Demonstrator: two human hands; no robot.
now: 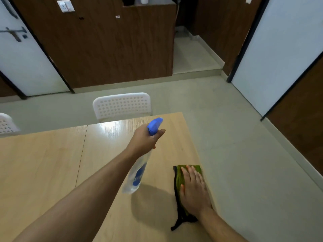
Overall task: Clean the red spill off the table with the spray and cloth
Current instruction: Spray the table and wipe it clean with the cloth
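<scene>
Nearest, R hand [194,191] is lying flat on the green cloth [180,179] w/ black trim, fingers straight and close together, pressing it down at the right edge of the table [52,163]. L hand [146,139] is holding the spray bottle [138,173] tilted above the tabletop, fingers curled round its neck under the blue nozzle [154,125], which is pointing away. No red spill is showing here. Beyond the far edge, a white chair [122,105] is standing.
</scene>
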